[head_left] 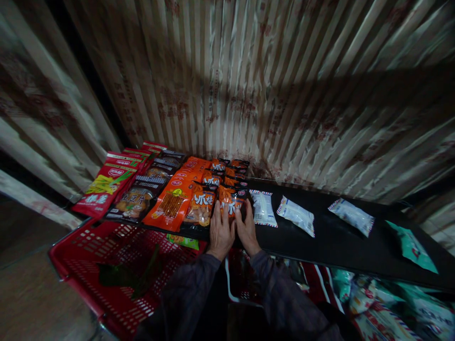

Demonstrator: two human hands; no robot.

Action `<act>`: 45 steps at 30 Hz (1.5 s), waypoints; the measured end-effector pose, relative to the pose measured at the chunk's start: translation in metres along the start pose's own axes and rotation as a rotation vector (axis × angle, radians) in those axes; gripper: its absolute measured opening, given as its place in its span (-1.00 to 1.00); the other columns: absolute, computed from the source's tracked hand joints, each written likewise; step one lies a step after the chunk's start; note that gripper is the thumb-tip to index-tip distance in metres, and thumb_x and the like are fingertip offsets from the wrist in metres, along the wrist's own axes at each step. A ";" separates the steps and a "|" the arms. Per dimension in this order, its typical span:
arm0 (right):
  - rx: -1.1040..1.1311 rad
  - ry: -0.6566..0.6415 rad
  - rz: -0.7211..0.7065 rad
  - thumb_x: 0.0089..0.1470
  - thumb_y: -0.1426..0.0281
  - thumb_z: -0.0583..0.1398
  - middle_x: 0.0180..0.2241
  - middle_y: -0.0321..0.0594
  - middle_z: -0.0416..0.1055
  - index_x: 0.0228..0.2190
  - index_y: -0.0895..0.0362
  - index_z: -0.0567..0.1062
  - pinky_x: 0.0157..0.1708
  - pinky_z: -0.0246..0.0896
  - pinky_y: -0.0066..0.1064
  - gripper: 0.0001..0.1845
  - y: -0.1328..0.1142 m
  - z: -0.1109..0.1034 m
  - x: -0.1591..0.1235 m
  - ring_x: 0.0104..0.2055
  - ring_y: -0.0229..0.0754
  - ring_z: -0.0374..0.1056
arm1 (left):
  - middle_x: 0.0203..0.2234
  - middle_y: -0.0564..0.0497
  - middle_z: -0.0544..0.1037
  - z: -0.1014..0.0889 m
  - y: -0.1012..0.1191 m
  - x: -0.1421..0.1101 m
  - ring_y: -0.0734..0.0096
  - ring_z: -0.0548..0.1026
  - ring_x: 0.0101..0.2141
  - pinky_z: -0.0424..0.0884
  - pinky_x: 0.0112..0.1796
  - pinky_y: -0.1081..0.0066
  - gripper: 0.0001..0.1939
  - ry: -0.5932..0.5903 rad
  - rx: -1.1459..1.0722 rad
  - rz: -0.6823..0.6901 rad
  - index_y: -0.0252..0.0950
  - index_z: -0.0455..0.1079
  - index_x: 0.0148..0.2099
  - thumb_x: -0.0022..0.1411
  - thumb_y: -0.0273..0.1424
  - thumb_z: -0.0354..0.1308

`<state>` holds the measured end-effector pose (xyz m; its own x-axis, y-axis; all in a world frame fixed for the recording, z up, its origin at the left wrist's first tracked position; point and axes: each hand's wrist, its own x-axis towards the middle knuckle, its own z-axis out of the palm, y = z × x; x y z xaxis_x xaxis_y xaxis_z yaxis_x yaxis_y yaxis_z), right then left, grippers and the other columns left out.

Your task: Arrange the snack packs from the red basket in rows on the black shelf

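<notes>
My left hand and my right hand lie side by side at the front edge of a black shelf. Both rest on an orange and black snack packet, with the fingers pressed down on its lower end. That packet is the front one of a row of like packets running back to the wall. To its left lie another orange and black packet, an orange packet of sticks, a dark packet and a red packet, each heading its own row.
Three white packets and a green packet lie spaced along the shelf to the right. A red plastic basket stands below at left. More packets are heaped below at right. A striped curtain hangs behind.
</notes>
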<state>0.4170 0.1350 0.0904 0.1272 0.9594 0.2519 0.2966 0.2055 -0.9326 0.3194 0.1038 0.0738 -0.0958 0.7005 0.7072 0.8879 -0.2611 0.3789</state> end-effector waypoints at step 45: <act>-0.103 -0.080 -0.105 0.16 0.07 0.08 0.21 0.04 0.32 0.22 0.23 0.26 0.24 0.13 -0.12 -0.29 -0.002 -0.006 -0.019 0.23 0.01 0.27 | 0.39 -0.40 -0.07 -0.008 0.001 -0.037 -0.06 -0.11 0.38 0.18 0.21 -0.09 -0.26 -0.064 0.002 0.014 -0.34 -0.23 0.46 0.33 -0.50 -0.05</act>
<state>0.4193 0.1151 0.0891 0.0160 0.9467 0.3217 0.3999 0.2888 -0.8699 0.3205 0.0723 0.0528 -0.0540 0.7381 0.6725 0.8899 -0.2700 0.3678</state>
